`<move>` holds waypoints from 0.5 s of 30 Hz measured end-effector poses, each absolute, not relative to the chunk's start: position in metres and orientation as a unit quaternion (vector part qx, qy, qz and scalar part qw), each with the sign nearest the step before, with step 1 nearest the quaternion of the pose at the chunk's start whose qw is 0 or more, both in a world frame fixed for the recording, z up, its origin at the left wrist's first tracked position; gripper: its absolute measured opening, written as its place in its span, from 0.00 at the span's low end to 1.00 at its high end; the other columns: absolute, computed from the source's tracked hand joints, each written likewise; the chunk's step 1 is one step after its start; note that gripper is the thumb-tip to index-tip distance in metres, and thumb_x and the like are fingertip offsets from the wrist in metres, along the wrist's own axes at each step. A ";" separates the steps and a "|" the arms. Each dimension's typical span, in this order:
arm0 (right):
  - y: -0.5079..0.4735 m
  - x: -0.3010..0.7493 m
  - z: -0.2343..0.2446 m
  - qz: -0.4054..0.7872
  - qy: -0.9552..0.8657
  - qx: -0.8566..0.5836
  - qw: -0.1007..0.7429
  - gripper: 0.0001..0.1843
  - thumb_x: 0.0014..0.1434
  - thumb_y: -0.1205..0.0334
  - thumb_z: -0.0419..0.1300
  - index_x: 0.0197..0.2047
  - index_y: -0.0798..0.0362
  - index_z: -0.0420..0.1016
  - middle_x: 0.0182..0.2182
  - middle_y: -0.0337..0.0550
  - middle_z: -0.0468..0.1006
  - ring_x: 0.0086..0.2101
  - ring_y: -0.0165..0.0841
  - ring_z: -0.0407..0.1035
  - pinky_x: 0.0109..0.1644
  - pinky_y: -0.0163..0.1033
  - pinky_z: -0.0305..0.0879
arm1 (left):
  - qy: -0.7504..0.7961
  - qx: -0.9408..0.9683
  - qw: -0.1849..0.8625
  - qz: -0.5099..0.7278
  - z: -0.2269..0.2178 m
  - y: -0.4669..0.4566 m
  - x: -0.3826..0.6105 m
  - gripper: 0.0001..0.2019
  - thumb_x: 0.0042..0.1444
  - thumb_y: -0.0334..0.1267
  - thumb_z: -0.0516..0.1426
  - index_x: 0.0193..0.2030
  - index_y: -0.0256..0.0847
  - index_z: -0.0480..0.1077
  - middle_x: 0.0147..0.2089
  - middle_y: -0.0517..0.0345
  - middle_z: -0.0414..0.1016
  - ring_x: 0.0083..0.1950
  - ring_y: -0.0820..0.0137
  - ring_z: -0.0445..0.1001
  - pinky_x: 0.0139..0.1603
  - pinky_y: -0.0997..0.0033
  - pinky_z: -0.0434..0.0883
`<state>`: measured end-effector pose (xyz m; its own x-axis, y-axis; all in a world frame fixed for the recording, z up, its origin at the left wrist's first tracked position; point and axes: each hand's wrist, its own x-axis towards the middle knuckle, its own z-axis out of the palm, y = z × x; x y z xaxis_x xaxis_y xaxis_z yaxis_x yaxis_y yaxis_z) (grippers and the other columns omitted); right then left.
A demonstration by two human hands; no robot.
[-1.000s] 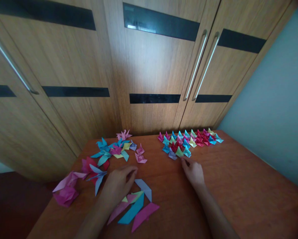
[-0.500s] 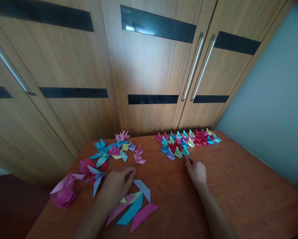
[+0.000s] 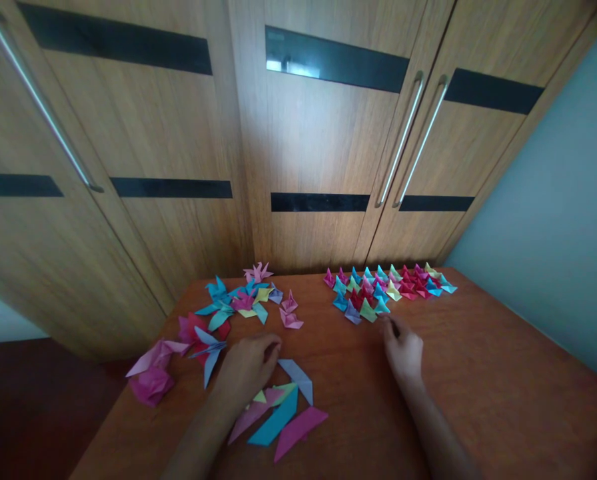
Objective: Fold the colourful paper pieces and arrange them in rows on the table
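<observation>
My right hand (image 3: 403,350) is closed on the table. Its fingertips are just in front of a cyan folded paper piece (image 3: 382,307), at the near edge of a group of small pointed folded pieces (image 3: 366,287) in many colours. Whether it pinches anything is hidden. My left hand (image 3: 248,365) has curled fingers and rests above several flat folded strips: a lavender one (image 3: 298,380), a cyan one (image 3: 277,421), a magenta one (image 3: 299,432) and a pink one (image 3: 253,417), partly covered. Anything inside the left fingers is out of sight.
Paper flowers in blue (image 3: 216,290), red and pink (image 3: 151,383) lie on the table's left side. Two pink folded pieces (image 3: 290,313) stand mid-table. Behind the brown table (image 3: 358,400) rises a wooden wardrobe (image 3: 318,140); a pale wall (image 3: 543,213) is at right.
The whole view has shifted slightly, so everything appears further right. Both hands stay in nearly the same places relative to the papers.
</observation>
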<state>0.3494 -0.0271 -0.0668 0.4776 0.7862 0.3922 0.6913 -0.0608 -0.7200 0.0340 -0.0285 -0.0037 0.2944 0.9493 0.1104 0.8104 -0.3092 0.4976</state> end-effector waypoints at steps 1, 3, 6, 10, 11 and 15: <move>-0.028 0.339 -0.067 0.067 -0.525 -0.705 0.472 0.22 0.60 0.51 0.48 0.43 0.57 0.76 0.32 0.50 0.80 0.30 0.37 0.73 0.34 0.35 0.64 | 0.563 0.781 0.181 0.200 -0.004 -0.029 0.034 0.11 0.57 0.35 0.51 0.38 0.45 0.75 0.38 0.55 0.80 0.42 0.65 0.77 0.43 0.71 0.67; -0.029 0.314 -0.067 0.112 -0.581 -0.656 0.468 0.21 0.61 0.53 0.47 0.43 0.56 0.75 0.34 0.49 0.80 0.31 0.36 0.73 0.35 0.35 0.65 | 0.563 0.777 0.191 0.206 -0.005 -0.030 0.035 0.10 0.56 0.34 0.52 0.36 0.45 0.76 0.37 0.55 0.80 0.41 0.64 0.77 0.42 0.71 0.67; -0.026 0.275 -0.068 0.163 -0.669 -0.595 0.414 0.17 0.60 0.56 0.49 0.45 0.53 0.74 0.35 0.45 0.79 0.33 0.35 0.73 0.38 0.37 0.66 | 0.551 0.778 0.207 0.219 -0.007 -0.031 0.036 0.11 0.55 0.33 0.52 0.34 0.45 0.76 0.35 0.55 0.80 0.38 0.64 0.77 0.40 0.70 0.66; -0.012 0.241 -0.065 0.154 -0.713 -0.574 0.373 0.15 0.58 0.59 0.53 0.47 0.51 0.72 0.34 0.43 0.79 0.34 0.35 0.73 0.40 0.38 0.66 | 0.540 0.757 0.263 0.259 -0.011 -0.030 0.038 0.11 0.55 0.34 0.51 0.36 0.42 0.76 0.36 0.55 0.80 0.38 0.64 0.77 0.38 0.71 0.67; -0.008 0.235 -0.063 0.149 -0.719 -0.569 0.371 0.14 0.58 0.60 0.53 0.47 0.51 0.72 0.34 0.42 0.78 0.35 0.35 0.72 0.40 0.37 0.66 | 0.536 0.746 0.282 0.278 -0.012 -0.029 0.039 0.11 0.54 0.34 0.51 0.36 0.42 0.76 0.36 0.55 0.80 0.38 0.65 0.77 0.38 0.70 0.67; 0.003 0.222 -0.057 0.127 -0.748 -0.548 0.353 0.14 0.57 0.64 0.55 0.48 0.49 0.70 0.36 0.42 0.77 0.37 0.34 0.72 0.41 0.36 0.65 | 0.509 0.690 0.367 0.361 -0.019 -0.026 0.046 0.10 0.53 0.36 0.52 0.33 0.40 0.76 0.33 0.55 0.80 0.36 0.65 0.76 0.37 0.69 0.69</move>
<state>0.2217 0.0031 -0.0574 -0.1508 0.9088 0.3891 0.7302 0.3677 -0.5758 0.0455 -0.0263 -0.0192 0.2212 0.9673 0.1242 0.4375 -0.2122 0.8738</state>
